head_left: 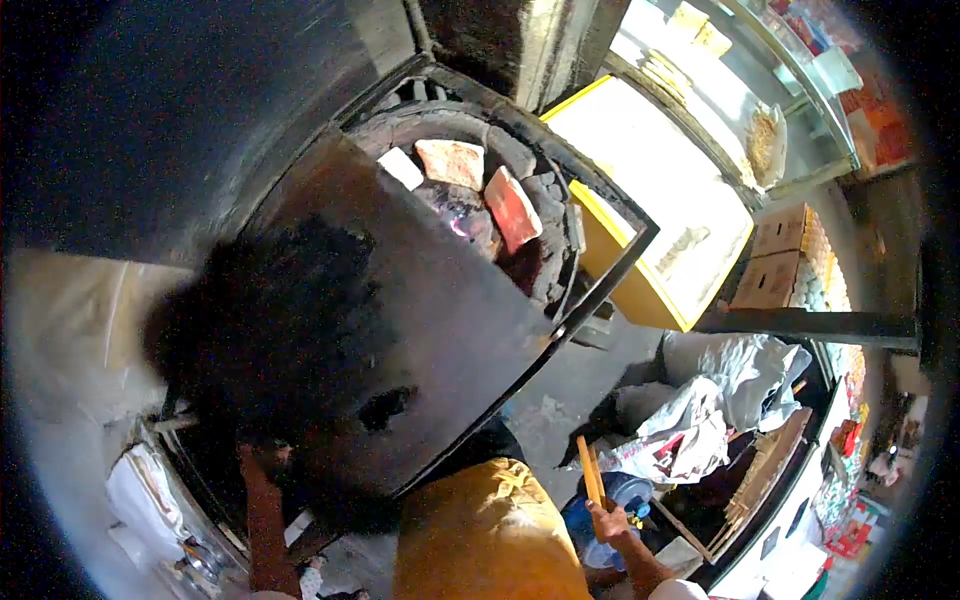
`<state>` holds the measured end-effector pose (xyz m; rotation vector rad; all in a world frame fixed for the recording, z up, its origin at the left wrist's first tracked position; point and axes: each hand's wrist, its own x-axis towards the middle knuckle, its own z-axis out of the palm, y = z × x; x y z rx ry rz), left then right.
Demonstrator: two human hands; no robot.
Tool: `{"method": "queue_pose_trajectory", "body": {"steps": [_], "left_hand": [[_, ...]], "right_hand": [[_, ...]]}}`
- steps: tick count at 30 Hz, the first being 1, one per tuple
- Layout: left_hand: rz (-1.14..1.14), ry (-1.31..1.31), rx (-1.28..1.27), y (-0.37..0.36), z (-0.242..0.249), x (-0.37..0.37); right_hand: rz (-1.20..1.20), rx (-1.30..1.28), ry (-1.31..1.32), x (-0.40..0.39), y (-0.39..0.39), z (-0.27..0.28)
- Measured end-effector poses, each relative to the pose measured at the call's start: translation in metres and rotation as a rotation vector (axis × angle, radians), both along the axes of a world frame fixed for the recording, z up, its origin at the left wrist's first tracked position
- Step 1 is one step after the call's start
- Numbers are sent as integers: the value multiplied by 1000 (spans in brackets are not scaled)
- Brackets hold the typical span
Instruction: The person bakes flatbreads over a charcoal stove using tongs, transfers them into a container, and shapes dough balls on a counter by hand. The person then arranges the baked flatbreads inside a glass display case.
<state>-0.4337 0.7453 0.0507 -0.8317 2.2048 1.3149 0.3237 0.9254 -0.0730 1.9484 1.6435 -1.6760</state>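
Note:
My right hand [608, 522] is closed around two thin wooden sticks [591, 470], which point upward beside a blue container [628, 490]. At the lower left, my left hand [262, 462] is in dark shadow near the edge of a dark metal sheet [440, 330]; its fingers and anything in them cannot be made out. Beyond the sheet is a round fire pit [425, 125] with reddish bricks [513, 208] and a small purple glow among them.
A yellow-rimmed tray [612, 250] with a white surface stands right of the pit. Grey and white sacks [690, 430] and wooden boards [765, 475] lie at the lower right. Cartons [770, 260] and a glass case [790, 130] are farther right. A yellow-brown sack [480, 540] is at the front.

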Motion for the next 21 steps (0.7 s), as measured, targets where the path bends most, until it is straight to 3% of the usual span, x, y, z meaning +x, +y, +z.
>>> {"method": "queue_pose_trajectory", "body": {"steps": [1,2,4,7,8,10,12,15,17,19,21], "left_hand": [[-14,-3,3,17,-1,4],[-29,-8,6,33,-1,10],[-58,-12,11,66,-1,21],[-112,-14,68,111,6,38],[-134,-9,130,127,7,44],[-161,-10,279,161,16,58],[-190,-6,433,188,28,69],[-253,9,664,195,41,71],[-268,-85,847,177,43,66],[-247,-135,729,143,14,43],[-299,-170,577,149,43,57]], "right_hand": [[23,39,25,3,-1,-4],[-325,-293,90,7,1,-9],[-683,-625,165,-3,12,-3],[-349,-291,-13,-57,31,52],[-347,-292,-11,-54,31,50],[19,-27,-1,-47,31,40],[88,109,73,-35,27,29],[305,289,66,10,3,-36],[67,187,141,-12,10,-21],[-125,103,144,-48,23,14],[-422,-112,-12,-72,14,42]]}}
